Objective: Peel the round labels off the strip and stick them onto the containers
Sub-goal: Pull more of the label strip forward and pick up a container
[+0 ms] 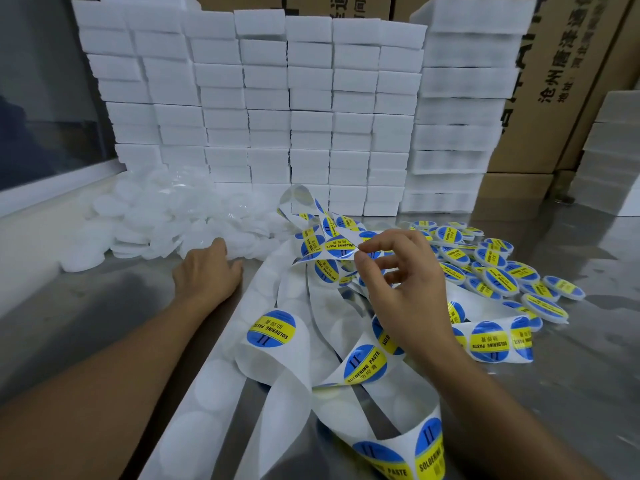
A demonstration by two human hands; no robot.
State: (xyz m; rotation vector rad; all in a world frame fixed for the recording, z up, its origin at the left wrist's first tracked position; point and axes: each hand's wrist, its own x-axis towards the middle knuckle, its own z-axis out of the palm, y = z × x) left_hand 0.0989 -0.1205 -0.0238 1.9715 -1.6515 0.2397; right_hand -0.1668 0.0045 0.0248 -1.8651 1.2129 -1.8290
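Right hand (405, 285) pinches label (343, 244); left hand (207, 271) reaches unlabelled containers (162, 216).

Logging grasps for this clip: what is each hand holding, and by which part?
The right hand pinches the edge of a round label on the strip between thumb and forefinger. The left hand reaches into the pile of unlabelled containers; any grip there cannot be told.

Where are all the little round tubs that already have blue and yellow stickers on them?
The labelled round containers lie heaped on the metal table, right of the right hand and in front of the stacked white boxes.
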